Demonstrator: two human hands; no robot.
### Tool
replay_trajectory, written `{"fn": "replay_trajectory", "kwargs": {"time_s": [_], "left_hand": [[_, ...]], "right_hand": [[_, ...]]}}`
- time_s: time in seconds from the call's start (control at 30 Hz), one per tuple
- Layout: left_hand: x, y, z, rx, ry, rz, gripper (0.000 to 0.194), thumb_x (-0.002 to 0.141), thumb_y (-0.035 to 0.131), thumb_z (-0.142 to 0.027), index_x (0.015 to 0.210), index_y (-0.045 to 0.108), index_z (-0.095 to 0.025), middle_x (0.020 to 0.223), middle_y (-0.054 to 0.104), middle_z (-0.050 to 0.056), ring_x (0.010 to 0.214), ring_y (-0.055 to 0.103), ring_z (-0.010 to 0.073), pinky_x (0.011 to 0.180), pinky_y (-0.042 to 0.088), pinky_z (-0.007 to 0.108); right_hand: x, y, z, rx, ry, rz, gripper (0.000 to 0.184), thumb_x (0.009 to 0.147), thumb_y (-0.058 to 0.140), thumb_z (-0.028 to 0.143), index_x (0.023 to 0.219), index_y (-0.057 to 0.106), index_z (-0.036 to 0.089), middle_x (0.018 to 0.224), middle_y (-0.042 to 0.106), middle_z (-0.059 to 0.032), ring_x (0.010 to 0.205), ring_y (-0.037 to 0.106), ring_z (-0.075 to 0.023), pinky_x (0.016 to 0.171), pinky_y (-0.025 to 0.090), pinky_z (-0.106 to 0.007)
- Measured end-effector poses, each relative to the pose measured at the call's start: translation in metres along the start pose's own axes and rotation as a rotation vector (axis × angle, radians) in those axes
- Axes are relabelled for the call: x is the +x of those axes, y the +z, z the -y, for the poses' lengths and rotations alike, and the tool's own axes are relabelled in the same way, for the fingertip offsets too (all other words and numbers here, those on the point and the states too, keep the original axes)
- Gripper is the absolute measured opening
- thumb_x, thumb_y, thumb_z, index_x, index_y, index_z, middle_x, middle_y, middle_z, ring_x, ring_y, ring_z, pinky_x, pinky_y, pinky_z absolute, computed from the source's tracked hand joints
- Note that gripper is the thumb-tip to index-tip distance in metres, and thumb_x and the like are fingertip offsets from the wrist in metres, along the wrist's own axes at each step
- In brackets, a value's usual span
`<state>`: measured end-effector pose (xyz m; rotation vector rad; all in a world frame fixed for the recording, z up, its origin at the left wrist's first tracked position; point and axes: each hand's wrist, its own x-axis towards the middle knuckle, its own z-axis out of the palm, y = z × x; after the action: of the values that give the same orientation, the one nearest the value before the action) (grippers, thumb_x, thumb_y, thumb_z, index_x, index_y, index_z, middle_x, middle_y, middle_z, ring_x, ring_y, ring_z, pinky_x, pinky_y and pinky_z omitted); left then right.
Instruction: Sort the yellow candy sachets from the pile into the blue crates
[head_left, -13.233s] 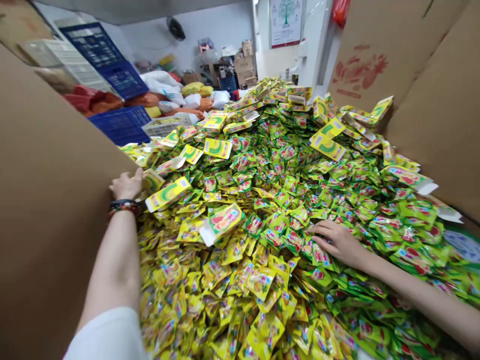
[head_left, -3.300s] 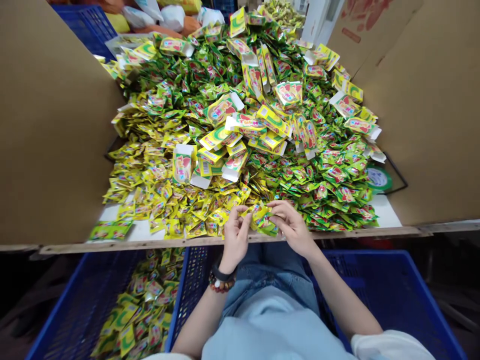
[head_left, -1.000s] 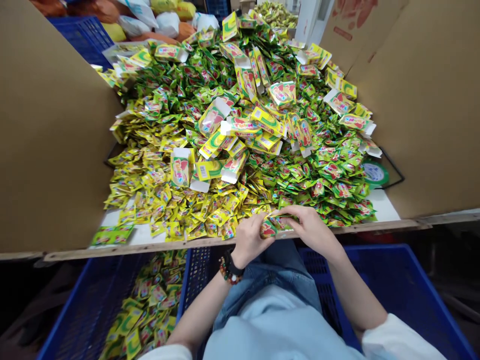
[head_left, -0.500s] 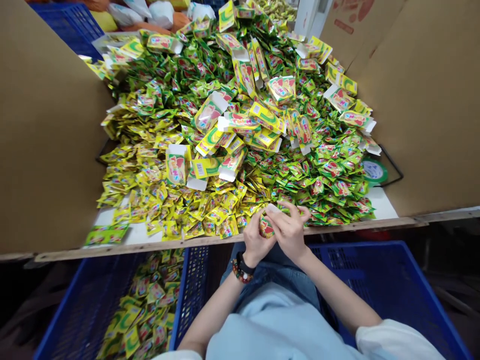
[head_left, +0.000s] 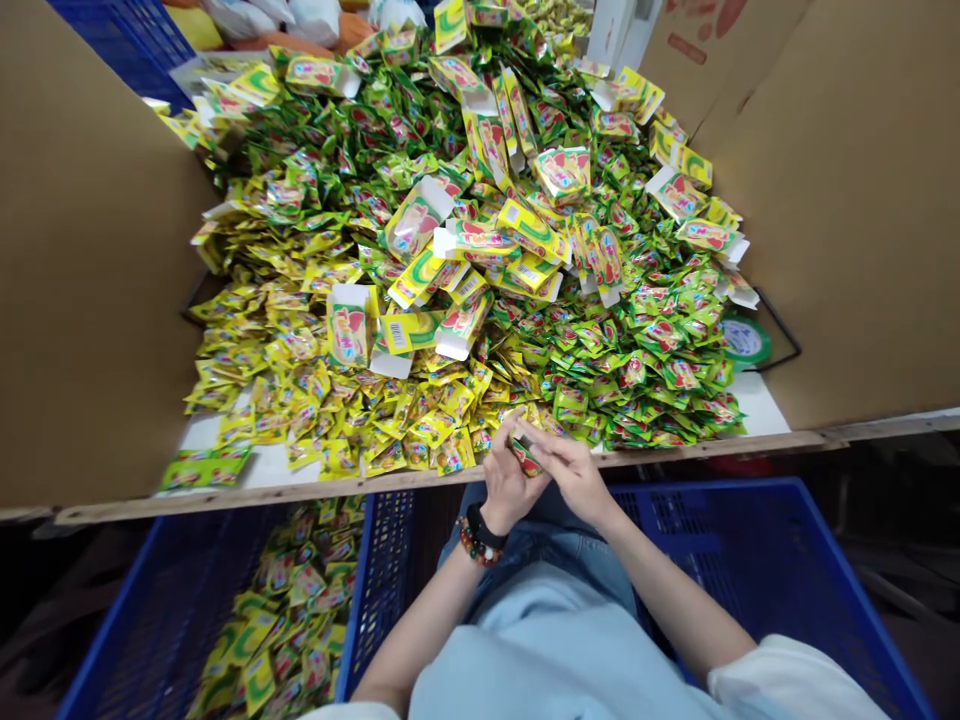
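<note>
My left hand (head_left: 510, 487) is closed around a small printed candy box (head_left: 525, 456) in front of the table edge. The box shows a red and green printed face, and fingers cover much of it. Against the upper end of the same box, my right hand (head_left: 576, 478) presses with its fingers close together. Just beyond the hands lie yellow candy sachets (head_left: 405, 430), with green candy sachets (head_left: 660, 370) to the right. Several flat-sided cartons with white end flaps, one a yellow carton (head_left: 409, 331), rest on the heap.
Cardboard walls (head_left: 90, 280) flank the table on both sides. Below the wooden edge (head_left: 300, 487), a blue crate (head_left: 358, 600) at left holds filled boxes or packets; another blue crate (head_left: 757, 560) stands at right. A green strip of packets (head_left: 206, 467) lies front left.
The white flap seen at the top of the box no longer shows. My right hand has moved slightly down and left, its raised fingers now drawn in against the box.
</note>
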<state>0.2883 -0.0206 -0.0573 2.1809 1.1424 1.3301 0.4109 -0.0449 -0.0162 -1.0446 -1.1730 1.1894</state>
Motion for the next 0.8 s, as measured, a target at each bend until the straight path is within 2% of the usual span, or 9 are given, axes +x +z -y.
{"fn": "replay_trajectory", "kwargs": {"time_s": [0.1, 0.17, 0.23, 0.47, 0.63, 0.7, 0.77, 0.8], "left_hand": [[0.000, -0.002, -0.002, 0.016, -0.077, 0.076, 0.054, 0.089, 0.054, -0.036, 0.137, 0.036, -0.017, 0.122, 0.061, 0.017, 0.095, 0.068, 0.0227, 0.081, 0.057, 0.039], [0.000, -0.001, -0.003, 0.039, -0.095, 0.079, 0.054, 0.088, 0.055, -0.033, 0.137, 0.039, -0.016, 0.121, 0.062, 0.016, 0.100, 0.067, 0.0243, 0.082, 0.057, 0.039], [-0.001, 0.001, -0.002, 0.039, -0.105, 0.064, 0.056, 0.087, 0.056, -0.032, 0.138, 0.038, -0.015, 0.118, 0.063, 0.016, 0.102, 0.066, 0.0254, 0.082, 0.057, 0.039], [-0.003, 0.001, 0.000, 0.055, -0.113, 0.052, 0.055, 0.087, 0.055, -0.035, 0.135, 0.039, -0.016, 0.115, 0.064, 0.016, 0.097, 0.068, 0.0282, 0.079, 0.058, 0.042], [0.000, 0.003, -0.004, 0.013, -0.122, 0.057, 0.044, 0.092, 0.044, -0.029, 0.135, 0.041, -0.016, 0.117, 0.063, 0.019, 0.093, 0.068, 0.0268, 0.076, 0.058, 0.041], [0.001, 0.006, -0.007, -0.015, -0.099, 0.068, 0.042, 0.094, 0.040, -0.028, 0.135, 0.041, -0.016, 0.119, 0.062, 0.018, 0.090, 0.068, 0.0237, 0.074, 0.057, 0.038], [-0.001, -0.002, -0.008, -0.039, -0.055, 0.070, 0.044, 0.093, 0.046, -0.031, 0.134, 0.040, -0.019, 0.119, 0.062, 0.015, 0.092, 0.067, 0.0220, 0.076, 0.057, 0.037], [-0.003, -0.014, -0.007, -0.031, -0.039, 0.047, 0.045, 0.091, 0.052, -0.034, 0.132, 0.040, -0.021, 0.119, 0.062, 0.014, 0.095, 0.066, 0.0225, 0.079, 0.056, 0.039]], "right_hand": [[0.000, 0.003, 0.004, -0.188, -0.130, -0.064, 0.028, 0.083, 0.069, 0.032, 0.110, 0.074, 0.029, 0.114, 0.073, -0.0031, 0.109, 0.069, -0.0267, 0.098, 0.054, -0.042], [0.001, 0.005, 0.003, -0.248, -0.139, -0.158, 0.024, 0.085, 0.066, 0.030, 0.106, 0.076, 0.028, 0.106, 0.076, -0.0036, 0.094, 0.074, -0.0254, 0.088, 0.059, -0.040], [0.003, 0.007, 0.002, -0.265, -0.115, -0.187, 0.024, 0.087, 0.063, 0.029, 0.108, 0.075, 0.027, 0.103, 0.076, -0.0035, 0.085, 0.075, -0.0238, 0.082, 0.061, -0.038], [0.004, 0.006, -0.001, -0.251, -0.100, -0.205, 0.025, 0.090, 0.059, 0.030, 0.109, 0.075, 0.026, 0.107, 0.075, -0.0037, 0.101, 0.072, -0.0249, 0.088, 0.060, -0.038], [-0.004, 0.007, -0.008, -0.449, -0.316, -0.070, 0.036, 0.091, 0.057, 0.029, 0.126, 0.067, 0.025, 0.112, 0.074, -0.0080, 0.099, 0.072, -0.0236, 0.085, 0.059, -0.035], [-0.007, 0.004, -0.011, -0.458, -0.348, -0.023, 0.036, 0.093, 0.055, 0.028, 0.127, 0.066, 0.024, 0.110, 0.075, -0.0082, 0.094, 0.073, -0.0218, 0.082, 0.059, -0.033], [-0.008, -0.003, -0.011, -0.410, -0.340, 0.046, 0.032, 0.094, 0.053, 0.029, 0.122, 0.069, 0.025, 0.108, 0.075, -0.0069, 0.092, 0.073, -0.0207, 0.081, 0.059, -0.032], [-0.007, -0.008, -0.010, -0.398, -0.329, 0.063, 0.031, 0.095, 0.053, 0.030, 0.120, 0.070, 0.026, 0.108, 0.076, -0.0064, 0.092, 0.073, -0.0207, 0.081, 0.059, -0.033]]}}
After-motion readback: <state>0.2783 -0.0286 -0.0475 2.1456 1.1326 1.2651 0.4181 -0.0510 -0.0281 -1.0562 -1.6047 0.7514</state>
